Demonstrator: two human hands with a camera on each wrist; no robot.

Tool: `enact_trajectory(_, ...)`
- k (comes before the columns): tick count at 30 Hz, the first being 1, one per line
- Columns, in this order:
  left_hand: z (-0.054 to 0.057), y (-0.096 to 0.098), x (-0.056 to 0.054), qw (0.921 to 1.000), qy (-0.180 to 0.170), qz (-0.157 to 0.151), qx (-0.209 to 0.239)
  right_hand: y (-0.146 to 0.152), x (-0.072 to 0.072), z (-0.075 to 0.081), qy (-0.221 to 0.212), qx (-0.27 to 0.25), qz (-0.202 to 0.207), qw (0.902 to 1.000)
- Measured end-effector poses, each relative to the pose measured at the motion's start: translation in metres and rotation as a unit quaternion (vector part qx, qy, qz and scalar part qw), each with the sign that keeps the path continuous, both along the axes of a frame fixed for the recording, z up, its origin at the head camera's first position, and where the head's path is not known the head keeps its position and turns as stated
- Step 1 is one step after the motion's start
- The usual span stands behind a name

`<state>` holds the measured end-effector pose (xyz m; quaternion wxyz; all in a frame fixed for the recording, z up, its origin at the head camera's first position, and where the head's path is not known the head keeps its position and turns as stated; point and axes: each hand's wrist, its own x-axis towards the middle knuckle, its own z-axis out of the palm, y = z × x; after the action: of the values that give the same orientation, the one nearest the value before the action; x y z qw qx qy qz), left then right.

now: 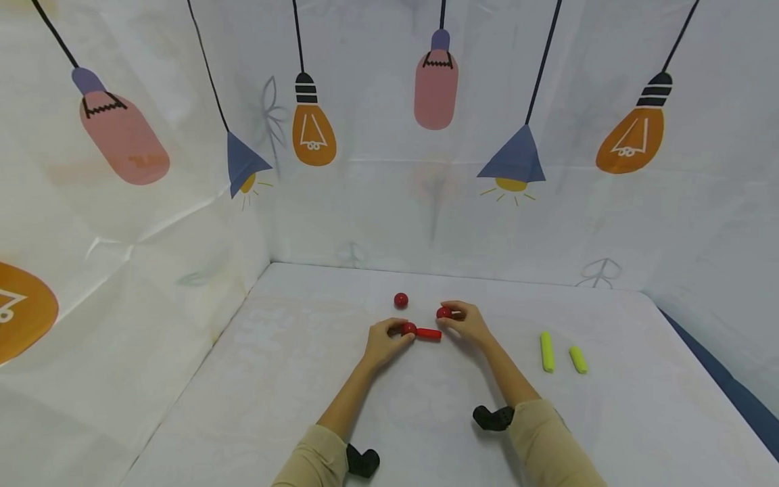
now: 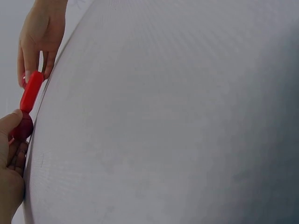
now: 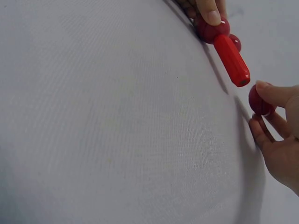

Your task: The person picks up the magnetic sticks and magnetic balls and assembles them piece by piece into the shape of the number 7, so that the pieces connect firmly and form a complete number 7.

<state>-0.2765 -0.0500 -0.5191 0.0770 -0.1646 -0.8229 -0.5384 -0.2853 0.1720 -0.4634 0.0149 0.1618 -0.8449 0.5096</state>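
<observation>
In the head view, the red rod (image 1: pixel 429 334) points towards three o'clock from the left ball (image 1: pixel 409 329), which the left hand (image 1: pixel 385 343) pinches. Towards twelve from its free end, near but apart, the right hand (image 1: pixel 468 325) pinches the right ball (image 1: pixel 443 312).

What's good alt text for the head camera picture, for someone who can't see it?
A person's left hand holds a shiny red ball with a red rod jutting from it; the right hand holds a second red ball. A third red ball and two yellow-green rods lie on the white table.
</observation>
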Motion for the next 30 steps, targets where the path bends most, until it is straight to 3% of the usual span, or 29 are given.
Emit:
enact_trajectory(6, 0.0, 0.0, 0.0, 1.0, 0.007, -0.001, 0.001, 0.015, -0.008, -0.022, -0.023, 0.006, -0.019, 0.9995)
enact_trajectory(10, 0.0, 0.0, 0.0, 1.0, 0.004, -0.003, 0.003, 0.019, 0.0, -0.02, -0.024, 0.008, -0.011, 0.9996)
enact_trajectory(17, 0.001, 0.0, 0.001, 0.9999, 0.008, -0.004, 0.01, 0.016, 0.028, 0.006, -0.047, -0.009, 0.003, 0.9988)
enact_trajectory(19, 0.001, 0.0, 0.001, 0.9999, 0.009, -0.005, 0.01, 0.016, 0.03, 0.006, -0.046, -0.009, 0.004, 0.9989)
enact_trajectory(26, 0.0, 0.0, 0.001, 0.9999, 0.013, -0.005, 0.008, 0.025, 0.02, -0.024, -0.045, 0.0, -0.004, 0.999)
enact_trajectory(30, 0.001, 0.0, 0.002, 0.9999, 0.012, -0.003, 0.008, 0.026, 0.02, -0.03, -0.045, -0.001, -0.007, 0.9989)
